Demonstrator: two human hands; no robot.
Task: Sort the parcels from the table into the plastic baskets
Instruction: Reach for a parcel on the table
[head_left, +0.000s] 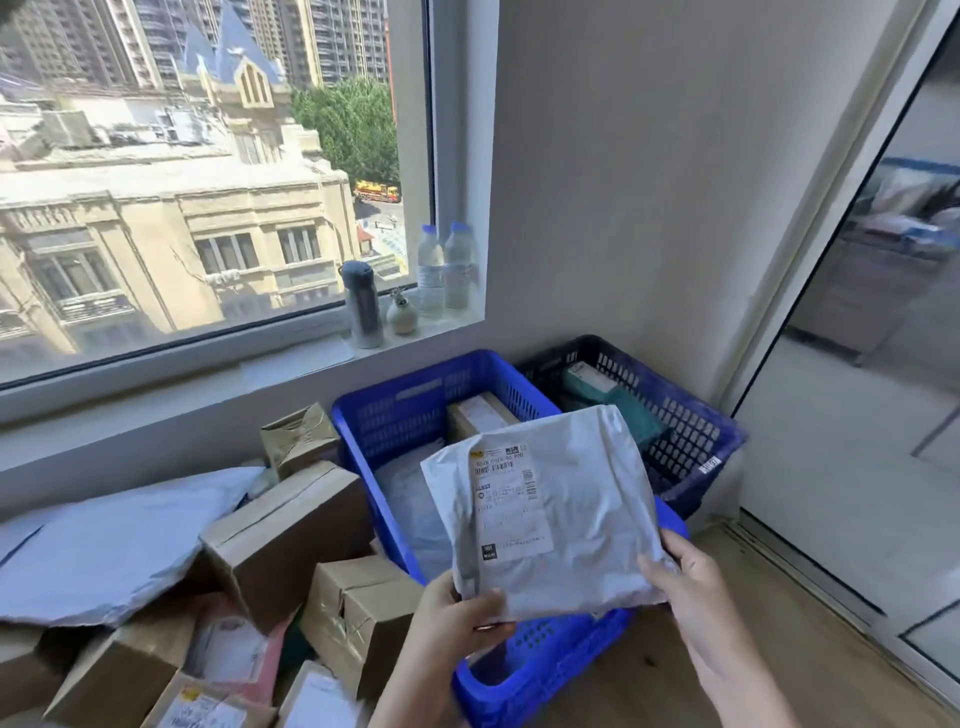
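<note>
Both bare hands raised ahead.
Left hand (457, 610) and right hand (688, 597) each pinch a grey plastic mailer bag (576, 525).

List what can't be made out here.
Head view:
- Grey mailer label: text too small, blurred.
- Near blue basket contents: mostly behind the mailer.
- Dark basket contents: partly behind the mailer.
- Parcel pile: cut off at left, bottom edges.
- Fingers of left hand and right hand: behind the mailer.

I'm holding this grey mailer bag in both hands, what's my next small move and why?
Probably lower the grey mailer into the bright blue basket and let go: your left hand and right hand grip its near edge, it seems to hang over that basket, and a similar pale bag already lies inside.
</note>
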